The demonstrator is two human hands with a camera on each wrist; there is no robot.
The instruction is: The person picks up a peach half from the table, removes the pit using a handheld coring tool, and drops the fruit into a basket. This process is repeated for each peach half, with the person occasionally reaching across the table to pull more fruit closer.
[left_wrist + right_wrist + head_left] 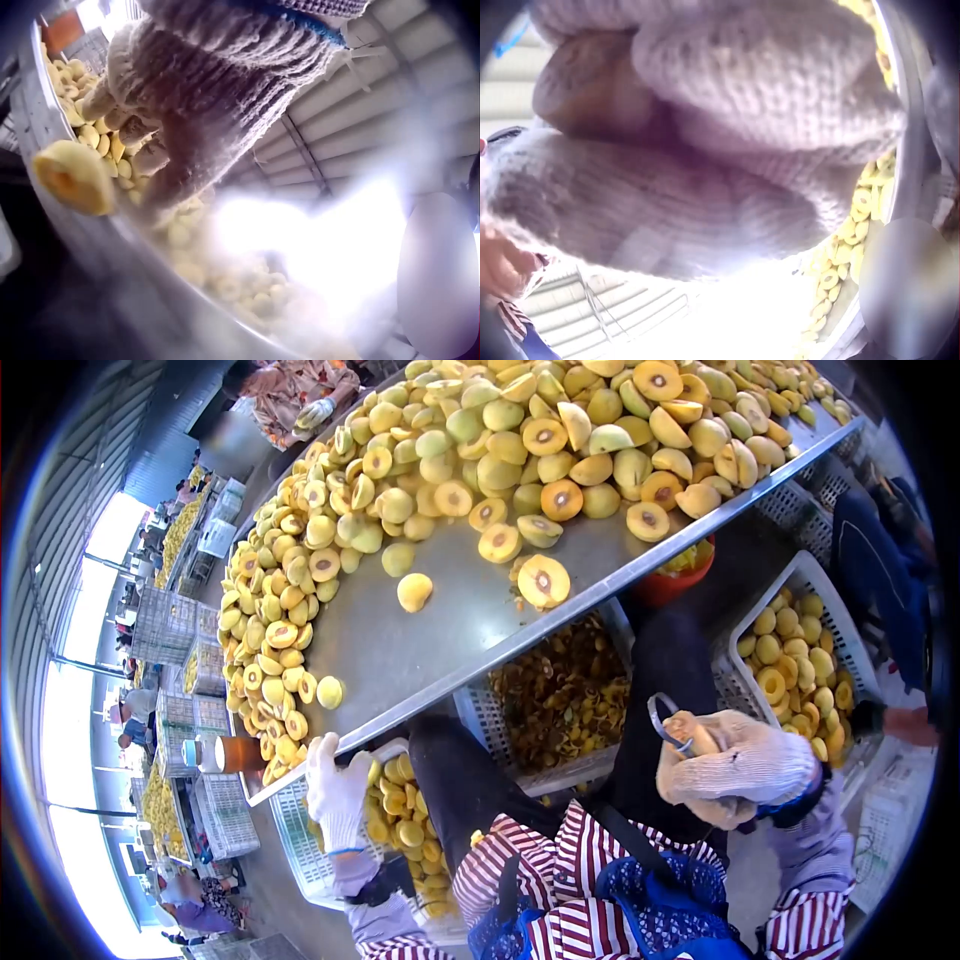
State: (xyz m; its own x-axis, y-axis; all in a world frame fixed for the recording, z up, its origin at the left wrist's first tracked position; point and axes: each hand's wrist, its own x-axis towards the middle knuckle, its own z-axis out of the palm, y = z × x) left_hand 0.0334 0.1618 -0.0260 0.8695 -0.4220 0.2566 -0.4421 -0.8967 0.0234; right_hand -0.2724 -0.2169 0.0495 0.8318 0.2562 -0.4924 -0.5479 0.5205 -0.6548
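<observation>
Across the metal table, upper centre, peach halves are heaped, and some might be knocked off by the left hand, loose-fingered at lower left, while a wooden-handled loop tool is gripped by the right hand, lower right.

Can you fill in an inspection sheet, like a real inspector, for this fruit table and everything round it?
Surface: metal table, bare near the front, heaped behind and at left.
Job's things: yellow fruit halves; a tool with a wooden handle and metal loop.
Clutter: brownish scraps in a crate below; orange bucket under the table.
Left hand: gloved, at the table's edge, holding nothing visible.
Right hand: gloved, grips the tool.
Cables: nothing seen.
Surroundings: stacked crates, another person across the table.
</observation>
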